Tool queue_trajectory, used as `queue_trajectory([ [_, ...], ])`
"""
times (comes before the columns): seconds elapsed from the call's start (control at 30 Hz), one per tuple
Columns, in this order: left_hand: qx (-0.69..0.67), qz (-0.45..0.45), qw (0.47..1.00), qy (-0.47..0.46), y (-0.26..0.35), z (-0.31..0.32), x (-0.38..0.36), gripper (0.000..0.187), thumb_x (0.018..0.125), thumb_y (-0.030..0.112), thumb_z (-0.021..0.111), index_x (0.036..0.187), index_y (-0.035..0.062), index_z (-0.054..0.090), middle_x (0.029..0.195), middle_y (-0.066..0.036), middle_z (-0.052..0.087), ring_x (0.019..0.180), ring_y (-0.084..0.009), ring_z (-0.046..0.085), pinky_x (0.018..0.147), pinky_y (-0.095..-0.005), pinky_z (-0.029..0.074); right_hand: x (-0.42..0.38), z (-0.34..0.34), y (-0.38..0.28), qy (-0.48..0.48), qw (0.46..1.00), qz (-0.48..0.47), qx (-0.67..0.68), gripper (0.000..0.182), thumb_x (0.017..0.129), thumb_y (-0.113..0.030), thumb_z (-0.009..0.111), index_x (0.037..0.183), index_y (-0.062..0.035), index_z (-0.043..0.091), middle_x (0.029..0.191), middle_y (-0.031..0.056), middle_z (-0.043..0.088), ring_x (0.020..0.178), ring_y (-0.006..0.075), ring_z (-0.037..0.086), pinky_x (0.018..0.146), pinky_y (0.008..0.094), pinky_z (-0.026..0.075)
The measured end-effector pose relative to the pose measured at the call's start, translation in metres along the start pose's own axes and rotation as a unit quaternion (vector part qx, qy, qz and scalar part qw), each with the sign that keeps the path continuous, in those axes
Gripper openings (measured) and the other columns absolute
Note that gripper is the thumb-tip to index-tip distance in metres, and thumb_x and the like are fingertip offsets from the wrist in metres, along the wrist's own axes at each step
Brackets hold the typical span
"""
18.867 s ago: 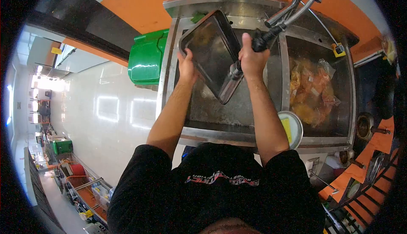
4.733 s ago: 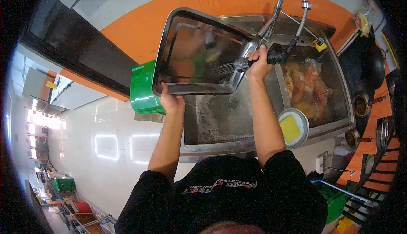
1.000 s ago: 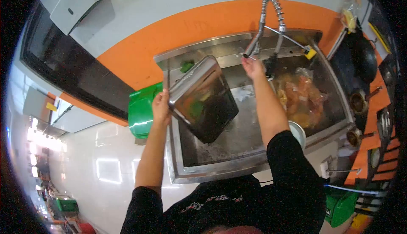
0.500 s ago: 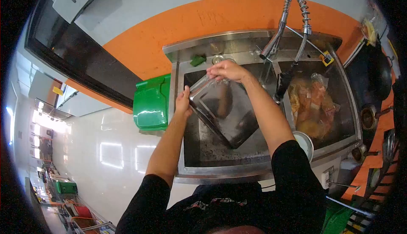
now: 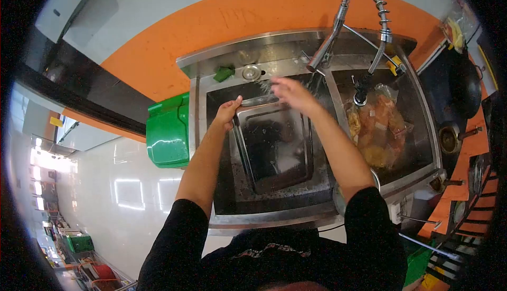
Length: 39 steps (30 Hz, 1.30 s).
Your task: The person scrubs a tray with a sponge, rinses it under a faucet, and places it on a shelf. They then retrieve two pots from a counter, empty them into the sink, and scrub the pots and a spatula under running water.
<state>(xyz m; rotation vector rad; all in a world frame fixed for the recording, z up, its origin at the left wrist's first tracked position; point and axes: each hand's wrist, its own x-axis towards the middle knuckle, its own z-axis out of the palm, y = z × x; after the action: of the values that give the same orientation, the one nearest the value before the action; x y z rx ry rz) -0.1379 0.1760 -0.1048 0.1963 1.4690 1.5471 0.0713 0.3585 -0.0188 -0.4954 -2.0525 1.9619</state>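
A rectangular shiny metal pan [image 5: 275,148] is in the left sink basin [image 5: 224,185], turned nearly square to me. My left hand [image 5: 227,114] grips its far left corner, thumb pointing up over the rim. Above the far right edge of the pan is my right hand [image 5: 293,95], slightly blurred. Its fingers stretch to the left, and nothing shows held in them. Bright specks like splashing water appear by its fingertips. Behind the hands, a green scouring pad [image 5: 224,74] and a round metal strainer [image 5: 251,72] rest on the sink's back ledge.
A spring-coil faucet [image 5: 346,6] rises behind the sink, its spray head [image 5: 360,98] hanging over the right basin. Bagged food [image 5: 381,127] sits in that basin. A green bin [image 5: 168,131] stands left of the sink. Pans [image 5: 450,139] hang at the right.
The pan has turned from a diagonal slant to nearly straight. My right hand has come off its far rim and moved slightly right. My left hand still grips the corner.
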Motion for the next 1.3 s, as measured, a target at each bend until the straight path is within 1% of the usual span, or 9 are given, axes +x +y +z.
queue_trajectory([
  [0.07,0.033,-0.016,0.999,0.001,0.006,0.019,-0.003,0.031,0.087,0.039,0.070,0.079,0.0105,0.060,0.070,0.001,0.060,0.061,-0.0104,0.055,0.058,-0.0294,0.048,-0.043,-0.001,-0.004,0.044,0.974,-0.157,-0.155,0.029,0.094,-0.024,0.057,0.112,-0.0027,0.066,0.083,0.0061,0.067,0.071,0.0147,0.060,0.069,0.0283,0.050],
  [0.17,0.042,-0.033,0.999,-0.005,0.009,0.028,-0.011,0.034,0.087,0.042,0.070,0.084,0.0088,0.063,0.074,0.000,0.063,0.062,-0.0127,0.057,0.060,-0.0319,0.049,-0.139,-0.053,-0.063,0.123,0.964,0.051,-0.231,0.026,0.089,-0.023,0.064,0.075,-0.0021,0.070,0.067,0.0020,0.064,0.063,0.0102,0.054,0.059,0.0283,0.045],
  [0.27,0.071,-0.023,0.997,0.029,0.009,0.015,-0.008,0.037,0.088,0.044,0.066,0.090,0.0075,0.064,0.078,-0.002,0.065,0.066,-0.0151,0.060,0.064,-0.0346,0.051,-0.181,-0.131,-0.017,0.480,0.826,-0.156,-0.251,0.038,0.084,-0.011,0.069,0.120,-0.0061,0.058,0.102,0.0099,0.066,0.086,0.0147,0.060,0.074,0.0287,0.048],
  [0.4,0.049,-0.007,0.999,-0.005,0.012,0.025,-0.033,0.041,0.093,0.047,0.058,0.096,0.0066,0.065,0.082,-0.005,0.067,0.076,-0.0180,0.064,0.069,-0.0374,0.053,-0.132,-0.149,0.034,0.201,0.968,-0.150,-0.029,0.075,0.081,-0.010,0.073,0.143,-0.0113,0.030,0.128,0.0129,0.051,0.111,0.0225,0.052,0.091,0.0391,0.046],
  [0.47,0.046,-0.010,0.999,0.001,0.012,0.034,-0.041,0.044,0.094,0.049,0.054,0.097,0.0062,0.065,0.085,-0.006,0.068,0.077,-0.0188,0.065,0.069,-0.0369,0.054,-0.104,-0.125,0.048,0.141,0.984,-0.088,0.061,0.065,0.081,-0.014,0.075,0.136,-0.0083,0.042,0.114,0.0089,0.060,0.099,0.0167,0.058,0.090,0.0323,0.047],
  [0.7,-0.020,0.006,1.000,-0.017,-0.012,-0.001,-0.055,0.046,0.095,0.050,0.052,0.098,0.0056,0.064,0.090,-0.007,0.067,0.076,-0.0187,0.064,0.066,-0.0374,0.052,-0.064,0.006,0.002,0.179,0.966,-0.181,0.030,0.047,0.082,-0.030,0.075,0.116,-0.0031,0.056,0.091,0.0007,0.061,0.086,0.0106,0.055,0.075,0.0279,0.044],
  [0.8,-0.036,0.010,0.999,-0.017,-0.022,-0.023,-0.066,0.047,0.095,0.050,0.052,0.097,0.0054,0.064,0.092,-0.007,0.066,0.079,-0.0175,0.062,0.070,-0.0349,0.052,-0.072,0.055,-0.037,0.273,0.953,-0.060,0.119,0.036,0.085,-0.035,0.071,0.091,-0.0019,0.060,0.075,0.0033,0.060,0.079,0.0154,0.058,0.083,0.0346,0.044],
  [1.1,-0.159,0.075,0.984,-0.018,-0.059,-0.031,-0.138,0.050,0.096,0.049,0.049,0.108,0.0011,0.060,0.100,-0.009,0.065,0.087,-0.0199,0.063,0.078,-0.0342,0.050,-0.038,0.116,-0.097,0.559,0.769,-0.223,0.216,0.023,0.091,-0.018,0.067,0.099,-0.0025,0.052,0.070,0.0029,0.057,0.063,0.0133,0.057,0.062,0.0306,0.049],
  [1.3,-0.203,0.100,0.969,-0.100,-0.061,-0.035,-0.151,0.050,0.096,0.048,0.048,0.111,0.0024,0.059,0.104,-0.007,0.065,0.094,-0.0190,0.063,0.083,-0.0363,0.050,-0.055,0.134,-0.106,0.430,0.799,-0.223,0.354,0.013,0.093,-0.014,0.061,0.092,-0.0067,0.051,0.064,0.0003,0.048,0.058,0.0135,0.050,0.062,0.0333,0.048],
])
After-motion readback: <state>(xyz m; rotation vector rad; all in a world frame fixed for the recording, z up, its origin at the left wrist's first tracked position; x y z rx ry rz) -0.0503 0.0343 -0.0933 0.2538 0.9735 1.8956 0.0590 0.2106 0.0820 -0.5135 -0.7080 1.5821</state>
